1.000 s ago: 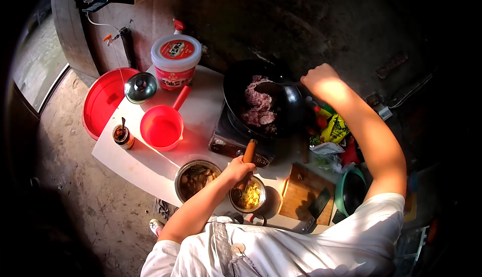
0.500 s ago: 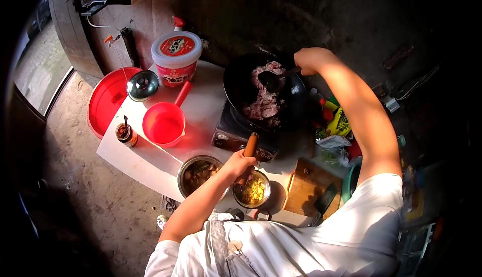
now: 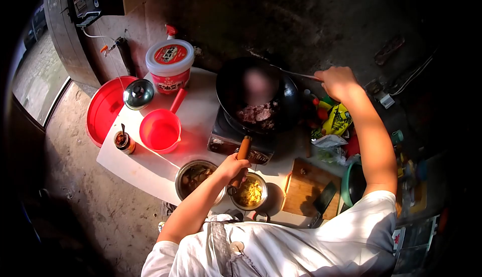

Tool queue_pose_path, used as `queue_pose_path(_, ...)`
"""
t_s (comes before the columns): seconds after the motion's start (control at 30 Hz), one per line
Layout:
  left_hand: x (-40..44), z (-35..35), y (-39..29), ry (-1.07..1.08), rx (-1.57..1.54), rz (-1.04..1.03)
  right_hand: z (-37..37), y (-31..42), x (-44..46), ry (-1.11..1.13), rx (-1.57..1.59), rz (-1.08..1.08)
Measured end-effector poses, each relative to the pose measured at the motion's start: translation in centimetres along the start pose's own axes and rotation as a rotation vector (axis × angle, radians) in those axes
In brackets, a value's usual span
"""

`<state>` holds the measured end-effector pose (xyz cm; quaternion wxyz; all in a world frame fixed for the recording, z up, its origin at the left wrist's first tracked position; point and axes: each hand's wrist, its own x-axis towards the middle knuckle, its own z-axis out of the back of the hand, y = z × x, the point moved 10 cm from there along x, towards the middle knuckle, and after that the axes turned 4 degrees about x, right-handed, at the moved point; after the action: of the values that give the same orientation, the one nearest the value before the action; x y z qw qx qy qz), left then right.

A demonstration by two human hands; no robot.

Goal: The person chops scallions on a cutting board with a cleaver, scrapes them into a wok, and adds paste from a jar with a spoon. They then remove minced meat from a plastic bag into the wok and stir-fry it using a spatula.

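My left hand (image 3: 235, 169) is closed round the wooden handle (image 3: 244, 148) of a black wok (image 3: 289, 99). The wok sits on a portable stove (image 3: 221, 139). Pinkish minced meat (image 3: 255, 114) lies in it, and its upper part is a blur. At the wok's far right, my right hand (image 3: 339, 81) grips the end of a long-handled cooking spatula (image 3: 296, 74). The spatula's head cannot be made out. Just below my left hand stands a bowl of yellow food (image 3: 251, 192), beside a metal bowl of dark pieces in liquid (image 3: 193, 174).
On the table are a red dipper (image 3: 159, 131), a lidded tub (image 3: 170, 68), a glass lid (image 3: 138, 94) and a sauce jar (image 3: 124, 142). A cleaver (image 3: 325, 197) rests on the cutting board (image 3: 301, 184). Packets (image 3: 337, 121) crowd the right; a red basin (image 3: 103, 111) is left.
My right hand has moved right and slightly down, drawing the spatula's handle outward. The meat's upper part has become blurred. My left hand keeps its hold on the wok handle.
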<state>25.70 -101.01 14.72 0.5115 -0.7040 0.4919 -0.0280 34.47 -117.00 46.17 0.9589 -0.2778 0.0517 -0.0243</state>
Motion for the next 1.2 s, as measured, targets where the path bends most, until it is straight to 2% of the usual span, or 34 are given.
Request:
queue_pose_path(0.13,-0.1,0.0,-0.3,-0.026,-0.015,-0.034,-2.2,-0.6,3.6,-0.127,-0.163,0.035)
queue_pose_path(0.23,0.0,0.0,-0.1,-0.011,-0.029,-0.037,-6.1,2.0,5.6,-0.013,-0.203,0.088)
queue_pose_path(0.47,-0.1,0.0,-0.1,-0.020,-0.038,-0.023,-7.1,2.8,1.6,0.206,-0.120,0.086)
queue_pose_path(0.67,-0.1,0.1,-0.2,-0.028,-0.013,-0.026,-1.6,0.3,-2.6,0.083,-0.049,0.075)
queue_pose_path(0.73,-0.3,0.0,-0.4,-0.032,-0.008,-0.013,0.9,1.2,-3.4,-0.160,-0.113,0.175)
queue_pose_path(0.77,-0.4,0.0,-0.5,-0.037,-0.003,-0.005,0.7,1.6,-2.9,-0.158,-0.112,0.174)
queue_pose_path(0.83,0.0,0.2,0.1,-0.031,-0.003,-0.007,-1.2,3.6,-0.6,-0.022,-0.204,0.210)
queue_pose_path(0.87,0.2,0.3,0.1,-0.030,-0.005,-0.013,-1.0,3.9,0.3,-0.026,-0.204,0.208)
queue_pose_path(0.97,-0.2,0.2,-0.3,-0.021,0.013,-0.028,-0.9,5.3,2.5,0.143,-0.301,0.339)
queue_pose_path(1.1,-0.3,0.2,-0.5,-0.022,0.032,-0.022,1.9,5.8,5.7,0.105,-0.254,0.416)
queue_pose_path(1.2,-0.2,0.4,-0.1,-0.027,0.023,-0.001,2.2,5.4,8.5,0.165,-0.183,0.398)
